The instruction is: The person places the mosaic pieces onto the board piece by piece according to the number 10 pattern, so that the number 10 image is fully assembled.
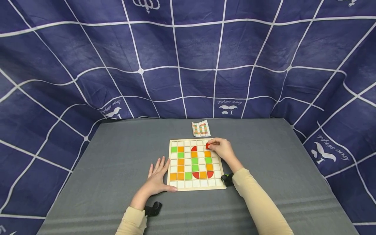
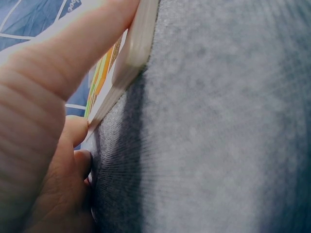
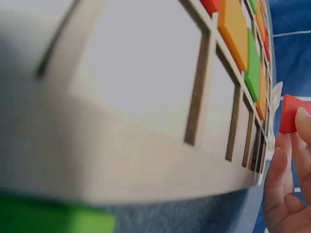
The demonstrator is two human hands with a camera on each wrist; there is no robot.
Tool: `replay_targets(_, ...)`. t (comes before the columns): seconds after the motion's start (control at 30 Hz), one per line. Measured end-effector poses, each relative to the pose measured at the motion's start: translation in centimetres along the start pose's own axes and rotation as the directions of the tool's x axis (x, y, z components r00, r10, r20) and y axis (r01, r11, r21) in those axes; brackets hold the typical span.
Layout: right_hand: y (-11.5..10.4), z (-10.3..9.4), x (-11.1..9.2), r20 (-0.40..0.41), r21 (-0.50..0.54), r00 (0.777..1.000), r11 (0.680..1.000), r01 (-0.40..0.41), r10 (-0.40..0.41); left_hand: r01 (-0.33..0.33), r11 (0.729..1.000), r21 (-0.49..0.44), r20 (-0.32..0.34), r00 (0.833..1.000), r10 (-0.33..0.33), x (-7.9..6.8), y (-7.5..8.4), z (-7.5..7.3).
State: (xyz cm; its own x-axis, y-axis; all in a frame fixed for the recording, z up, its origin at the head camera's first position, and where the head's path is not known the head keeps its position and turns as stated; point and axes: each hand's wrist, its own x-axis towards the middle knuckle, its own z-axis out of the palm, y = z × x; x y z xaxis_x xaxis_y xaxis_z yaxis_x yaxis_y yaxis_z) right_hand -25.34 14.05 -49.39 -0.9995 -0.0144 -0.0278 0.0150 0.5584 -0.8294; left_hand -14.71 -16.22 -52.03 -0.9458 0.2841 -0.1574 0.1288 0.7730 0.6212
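A wooden grid board (image 1: 188, 187) with white cells lies on the grey table. Orange, green and red tiles fill part of it; some red ones are quarter-rounds. Between thumb and fingers my right hand (image 1: 222, 148) pinches a red tile (image 1: 207, 146) over the board's upper right cells. In the right wrist view the red tile (image 3: 288, 114) shows a straight edge, its far side covered by the thumb. My left hand (image 1: 157, 179) rests at the board's lower left corner with fingers spread, the thumb along the front edge and fingertips by the left side.
Behind the board lies a small paper card (image 1: 201, 128) printed with a coloured grid pattern. A blue curtain (image 1: 194, 58) with white lines hangs behind and beside the grey table (image 1: 123, 156). Each wrist wears a black camera mount (image 1: 153, 209).
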Motion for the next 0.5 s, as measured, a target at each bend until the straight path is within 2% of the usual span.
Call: replay_targets(0.5, -0.45, 0.82, 0.24, 0.009, -0.167, 0.998, 0.983, 0.07, -0.069, 0.002, 1.0, 0.005, -0.014, 1.0, -0.002, 0.12, 0.11, 0.18)
